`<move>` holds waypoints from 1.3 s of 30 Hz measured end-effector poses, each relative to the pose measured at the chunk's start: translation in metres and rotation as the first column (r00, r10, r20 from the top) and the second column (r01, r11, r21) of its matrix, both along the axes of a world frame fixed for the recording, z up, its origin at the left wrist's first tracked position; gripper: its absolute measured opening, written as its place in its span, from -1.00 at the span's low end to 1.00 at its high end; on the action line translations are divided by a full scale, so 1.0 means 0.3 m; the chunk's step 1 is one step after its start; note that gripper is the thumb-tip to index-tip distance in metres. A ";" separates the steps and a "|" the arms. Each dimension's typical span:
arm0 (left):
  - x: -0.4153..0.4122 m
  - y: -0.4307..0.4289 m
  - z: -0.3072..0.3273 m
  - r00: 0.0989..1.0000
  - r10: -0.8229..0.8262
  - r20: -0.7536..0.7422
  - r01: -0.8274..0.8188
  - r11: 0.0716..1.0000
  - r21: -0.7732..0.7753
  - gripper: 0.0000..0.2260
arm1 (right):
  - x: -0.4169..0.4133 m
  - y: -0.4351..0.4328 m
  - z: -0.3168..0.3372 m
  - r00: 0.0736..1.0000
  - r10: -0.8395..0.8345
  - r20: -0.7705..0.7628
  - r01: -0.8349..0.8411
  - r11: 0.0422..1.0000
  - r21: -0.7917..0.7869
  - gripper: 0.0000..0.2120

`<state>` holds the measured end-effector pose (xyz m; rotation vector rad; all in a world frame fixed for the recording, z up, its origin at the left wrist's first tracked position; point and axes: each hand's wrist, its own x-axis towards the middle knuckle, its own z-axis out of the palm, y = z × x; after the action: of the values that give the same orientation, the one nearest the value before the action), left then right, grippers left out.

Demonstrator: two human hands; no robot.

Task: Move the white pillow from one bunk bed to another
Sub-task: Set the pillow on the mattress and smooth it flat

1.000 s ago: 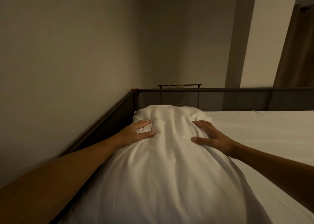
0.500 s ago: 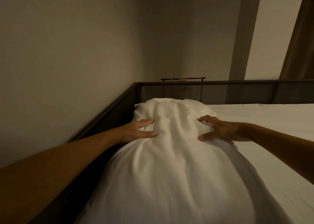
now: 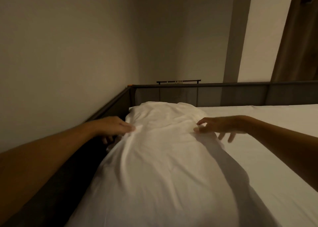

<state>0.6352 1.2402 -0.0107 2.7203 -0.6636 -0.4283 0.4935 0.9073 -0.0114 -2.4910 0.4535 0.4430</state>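
- Dim room, top bunk: a white mattress (image 3: 268, 123) stretches off to the right, hemmed in by a dark guard rail (image 3: 223, 85) running along the far end and down the left side.
- The left stretch of that rail sits tight against the wall (image 3: 60, 54), so the gap on that side is narrow.
- Beyond the far rail, a thin dark bar (image 3: 179, 80) pokes up, and a brown curtain (image 3: 299, 40) hangs at the far right.
- The white pillow (image 3: 154, 157) lies lengthways along the mattress's left edge, its far end almost at the corner of the rail, its near end running out of the bottom of the view.
- Left hand (image 3: 113, 126) reaches in over the side rail, palm down, fingers pinching a fold of the cover at the pillow's left edge; the lower fingers curl under, in shadow.
- Right hand (image 3: 222, 126) comes in from the right, wrist raised, fingers spread and slack; the thumb and forefinger tips just brush the pillow's right edge, gripping nothing.
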 end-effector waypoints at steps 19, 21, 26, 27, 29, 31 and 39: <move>0.075 -0.415 -0.107 0.945 -0.201 0.260 0.196 0.980 0.045 -0.53 | 0.276 0.149 -0.129 0.934 0.209 0.290 -0.091 0.924 -0.372 -0.34; 0.085 -0.400 -0.119 0.951 -0.188 0.245 0.184 0.982 0.039 -0.52 | 0.262 0.138 -0.137 0.931 0.234 0.280 -0.111 0.913 -0.394 -0.47; 0.132 -0.307 -0.151 0.991 -0.041 0.129 0.036 0.999 0.040 -0.51 | 0.215 0.053 -0.165 0.968 0.134 0.213 -0.065 0.950 -0.304 -0.39; 0.142 -0.281 -0.152 0.995 0.012 0.096 -0.016 0.999 0.041 -0.49 | 0.202 0.034 -0.163 0.978 0.086 0.191 -0.033 0.963 -0.267 -0.36; 0.144 -0.226 -0.141 0.990 0.134 0.035 -0.134 0.991 0.011 -0.45 | 0.180 0.007 -0.151 0.988 0.021 0.156 0.017 0.972 -0.234 -0.33; 0.139 -0.179 -0.124 0.982 0.188 0.036 -0.188 0.982 0.009 -0.42 | 0.165 0.001 -0.130 0.987 -0.018 0.157 0.055 0.970 -0.238 -0.32; -0.009 -0.223 -0.042 0.949 -0.121 0.292 0.106 0.992 0.065 -0.47 | 0.108 0.114 -0.058 0.946 0.148 0.289 -0.032 0.929 -0.370 -0.37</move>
<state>0.6324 1.1732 -0.0232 2.8299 -0.9013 -0.0599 0.5260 0.9417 -0.0289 -2.8807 0.3121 -0.0124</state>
